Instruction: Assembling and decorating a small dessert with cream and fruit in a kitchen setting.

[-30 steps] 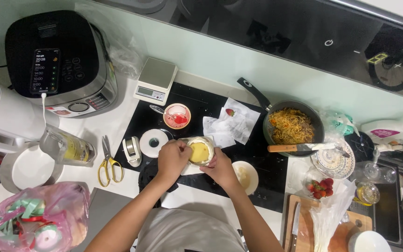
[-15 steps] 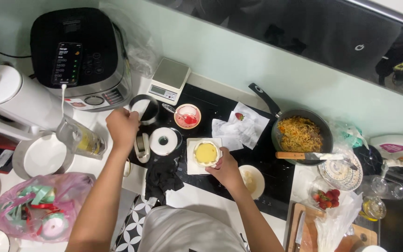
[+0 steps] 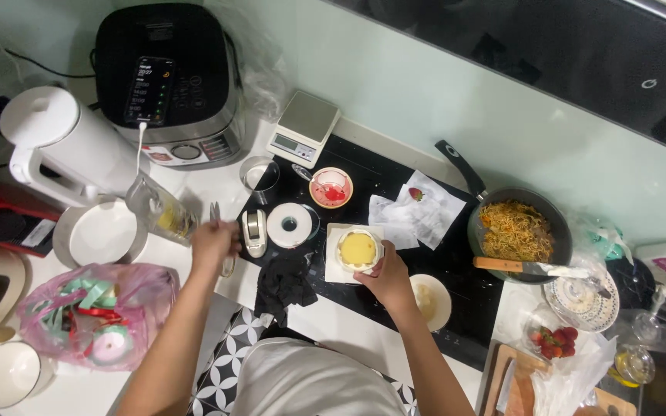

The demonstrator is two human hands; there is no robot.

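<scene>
My right hand (image 3: 385, 279) gripped the small cup of yellow custard (image 3: 358, 249), which sat on its white paper square (image 3: 333, 266) on the black cooktop (image 3: 456, 285). My left hand (image 3: 213, 245) closed on the scissors (image 3: 220, 217); nothing looked cut yet.

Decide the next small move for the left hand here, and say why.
Probably lift the scissors straight up: the left hand is closed on their handles, while the right hand steadies the yellow-filled cup.
</scene>
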